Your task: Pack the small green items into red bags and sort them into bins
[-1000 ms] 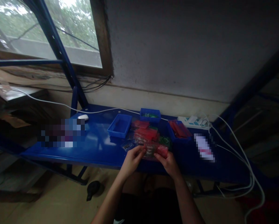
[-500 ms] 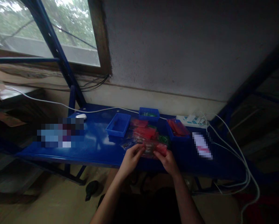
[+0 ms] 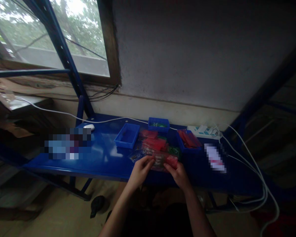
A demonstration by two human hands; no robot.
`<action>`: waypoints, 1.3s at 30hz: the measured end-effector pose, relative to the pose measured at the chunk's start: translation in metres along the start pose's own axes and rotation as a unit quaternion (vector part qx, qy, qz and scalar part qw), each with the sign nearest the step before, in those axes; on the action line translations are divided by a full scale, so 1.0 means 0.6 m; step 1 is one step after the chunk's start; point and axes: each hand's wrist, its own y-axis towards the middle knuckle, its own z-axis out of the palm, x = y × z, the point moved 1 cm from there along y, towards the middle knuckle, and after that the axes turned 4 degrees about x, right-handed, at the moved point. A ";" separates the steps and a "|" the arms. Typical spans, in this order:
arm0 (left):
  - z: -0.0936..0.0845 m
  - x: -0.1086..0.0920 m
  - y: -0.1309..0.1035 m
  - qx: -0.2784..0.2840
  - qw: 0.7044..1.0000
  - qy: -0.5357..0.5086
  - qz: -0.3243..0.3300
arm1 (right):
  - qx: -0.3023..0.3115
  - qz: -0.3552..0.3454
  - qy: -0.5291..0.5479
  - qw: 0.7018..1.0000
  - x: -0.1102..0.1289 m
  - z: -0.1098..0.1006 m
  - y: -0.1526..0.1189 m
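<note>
Fingers (image 3: 146,159) on both hands are pinching the same plastic bag (image 3: 159,160), left hand (image 3: 139,169) at its left end, right hand (image 3: 180,173) at its right. I'm guessing the two-ended grip is because film that thin would sag or fold if you only had one end. The blue table (image 3: 101,167) has its front edge just on the near side of the bag, so it's held close in, probably easier on the arms. Can't tell if the bag's underside touches the tabletop or hangs a bit above it.

Looks-wise, it's see-through and kinda wrinkly: strong red toward the right end, murky grey-brown in the middle, a few pale glints. What's inside is too dim to make out.

Just left of the bag are some clear packets (image 3: 135,156), right behind it there's a loose heap of red packets (image 3: 155,143), and some green stuff (image 3: 174,150) sits beyond its right end. Probably piled that close for easy reach.

Farther back, small trays kinda fence the bag in: left tray (image 3: 124,144) behind and left of it, right tray (image 3: 191,150) holding red sheets (image 3: 188,138) behind and right, back tray (image 3: 159,129) with green bits straight behind. Seems like a way to stop colours mixing. Farther off behind the bag's right is a power strip (image 3: 202,132), likely kept by the wall so it's out of the way.
</note>
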 end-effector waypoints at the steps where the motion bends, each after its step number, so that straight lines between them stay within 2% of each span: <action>1: -0.001 -0.002 0.000 -0.002 1.000 0.000 -0.002 | 0.001 0.000 0.000 1.000 0.000 0.000 -0.001; 5: -0.004 -0.004 0.002 -0.010 1.000 -0.013 -0.009 | -0.005 -0.034 -0.059 0.998 0.026 -0.005 0.007; 8: -0.005 -0.003 0.005 -0.007 0.999 -0.031 -0.015 | -0.004 -0.105 -0.196 0.975 0.077 -0.025 0.035; 10: -0.004 -0.002 0.005 -0.004 0.999 -0.030 -0.020 | -0.046 -0.158 -0.316 0.934 0.115 -0.052 0.062; 13: -0.001 -0.001 0.004 0.001 0.999 -0.026 -0.025 | -0.152 -0.202 -0.498 0.829 0.150 -0.112 0.099; 15: 0.000 -0.003 0.002 0.008 0.999 -0.022 -0.021 | -0.213 -0.204 -0.578 0.761 0.151 -0.152 0.115; 17: 0.001 -0.005 0.000 0.015 1.000 -0.014 -0.016 | -0.223 -0.153 -0.639 0.720 0.134 -0.182 0.123; 20: 0.001 -0.007 -0.002 0.023 1.000 -0.002 -0.014 | -0.081 -0.015 -0.683 0.725 0.100 -0.195 0.125; 22: 0.001 -0.008 -0.003 0.029 0.999 0.004 -0.013 | -0.016 0.035 -0.683 0.729 0.088 -0.189 0.124; 26: 0.000 -0.005 -0.002 0.028 0.999 0.024 -0.008 | 0.017 0.064 -0.665 0.744 0.096 -0.176 0.121; 28: 0.001 -0.002 -0.001 0.025 0.999 0.025 -0.007 | -0.017 0.027 -0.672 0.740 0.103 -0.169 0.115; 30: 0.002 0.000 -0.001 0.026 0.999 0.019 -0.007 | -0.087 -0.061 -0.674 0.731 0.105 -0.154 0.103; 32: 0.002 -0.001 -0.001 0.028 0.999 0.017 -0.008 | -0.120 -0.154 -0.639 0.744 0.101 -0.128 0.090; 33: 0.002 -0.003 -0.001 0.027 0.999 0.019 -0.008 | -0.101 -0.183 -0.610 0.764 0.097 -0.110 0.084; 35: 0.001 -0.006 -0.002 0.023 0.999 0.027 -0.010 | -0.018 -0.205 -0.568 0.797 0.088 -0.070 0.077; 39: 0.000 -0.006 -0.001 0.018 0.999 0.032 -0.011 | 0.061 -0.211 -0.548 0.807 0.079 -0.012 0.089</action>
